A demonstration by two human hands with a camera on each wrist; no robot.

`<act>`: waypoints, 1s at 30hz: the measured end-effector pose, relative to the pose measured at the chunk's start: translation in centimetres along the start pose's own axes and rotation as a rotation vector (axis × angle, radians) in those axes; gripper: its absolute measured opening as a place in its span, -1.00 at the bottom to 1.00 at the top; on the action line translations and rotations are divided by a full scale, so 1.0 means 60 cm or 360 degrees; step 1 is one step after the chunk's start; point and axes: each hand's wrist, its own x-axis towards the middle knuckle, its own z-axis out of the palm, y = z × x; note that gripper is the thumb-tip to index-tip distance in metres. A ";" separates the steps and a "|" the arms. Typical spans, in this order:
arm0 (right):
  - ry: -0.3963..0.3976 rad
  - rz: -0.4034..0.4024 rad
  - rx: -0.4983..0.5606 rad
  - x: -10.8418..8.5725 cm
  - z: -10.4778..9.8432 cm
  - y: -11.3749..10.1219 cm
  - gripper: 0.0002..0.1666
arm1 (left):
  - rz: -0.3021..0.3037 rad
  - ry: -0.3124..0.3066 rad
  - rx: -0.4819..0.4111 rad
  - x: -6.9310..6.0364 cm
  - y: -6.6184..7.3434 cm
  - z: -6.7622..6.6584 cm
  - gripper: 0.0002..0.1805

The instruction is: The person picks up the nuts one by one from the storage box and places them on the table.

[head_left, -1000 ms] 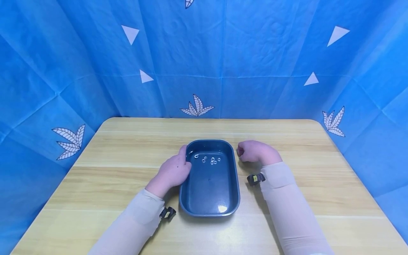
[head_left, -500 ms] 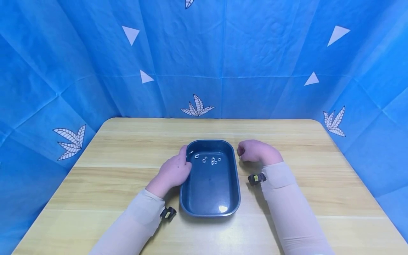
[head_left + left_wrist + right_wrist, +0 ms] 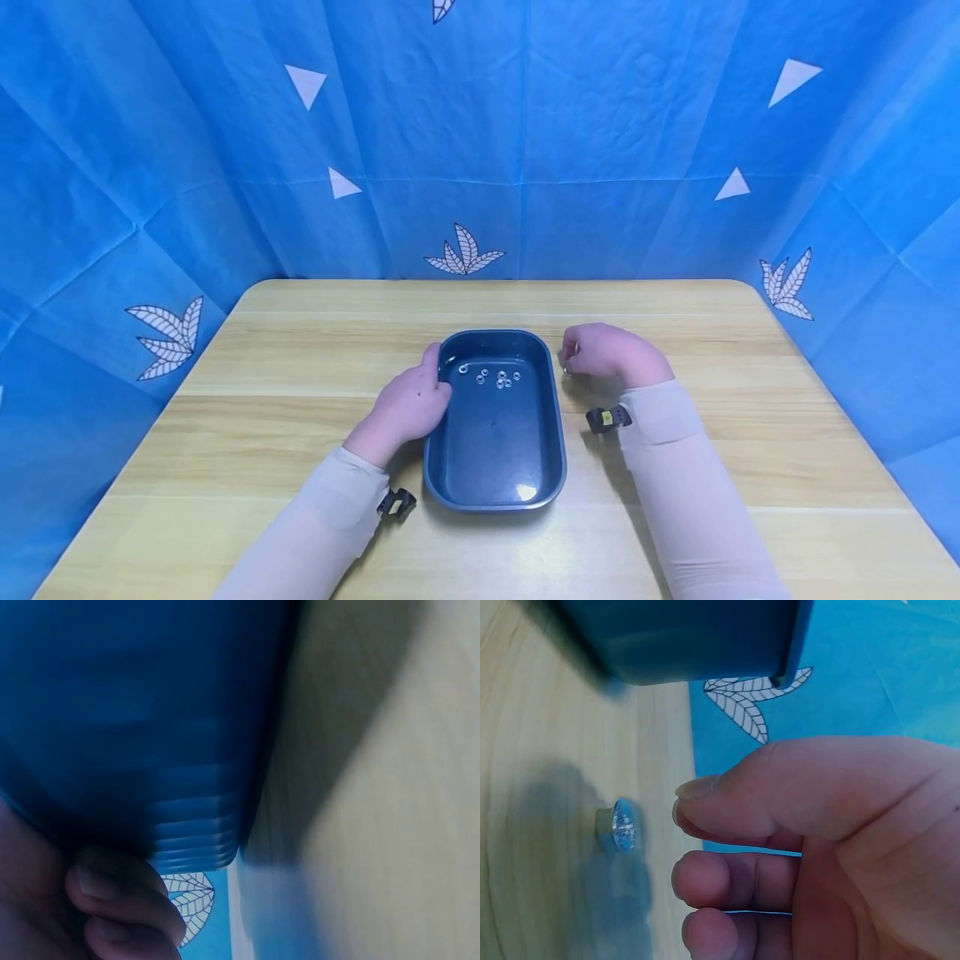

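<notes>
Seven small, clear, shiny pieces (image 3: 502, 375) lie scattered toward the far end of a dark blue tray (image 3: 493, 450), which sits on the wooden desk (image 3: 780, 375). From where I stand, the person's left grip (image 3: 411, 402) is closed over the tray's left side, thumb across the rim. Just right of the tray, the right grip (image 3: 603, 352) has hold of nothing: its thumb and fingers are slightly parted, loosely bent. One more clear piece (image 3: 622, 826) rests on the desk, just beyond those fingertips. Blue patterned cloth (image 3: 442, 125) hangs behind.
</notes>
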 end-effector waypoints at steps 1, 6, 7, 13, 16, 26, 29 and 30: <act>0.0007 0.0001 0.0000 -0.001 -0.001 -0.002 -0.80 | 0.0001 0.0002 0.0007 0.000 -0.001 0.000 -0.25; 0.0035 0.0016 0.0005 -0.010 -0.009 -0.014 -0.88 | 0.0001 0.0013 0.0015 0.000 -0.001 0.001 -0.25; 0.0038 0.0011 0.0003 -0.012 -0.010 -0.016 -0.89 | -0.0002 0.0012 0.0011 -0.001 0.000 0.001 -0.25; 0.0092 -0.0033 -0.0059 -0.023 -0.020 -0.035 -0.88 | -0.0004 0.0015 0.0006 -0.002 0.001 0.001 -0.25; 0.0115 -0.0046 -0.0081 -0.029 -0.024 -0.046 -0.87 | 0.0006 0.0021 0.0019 -0.001 0.000 0.001 -0.25; 0.0302 -0.0132 -0.0174 -0.049 -0.034 -0.078 -0.86 | -0.0020 0.0006 -0.0004 -0.004 0.002 0.000 -0.25; 0.0388 -0.0177 -0.0184 -0.055 -0.037 -0.087 -0.86 | -0.0031 -0.0001 -0.0019 -0.005 0.004 -0.001 -0.25; 0.0416 -0.0186 -0.0188 -0.057 -0.038 -0.090 -0.86 | -0.0032 -0.0002 -0.0022 -0.005 0.004 -0.001 -0.25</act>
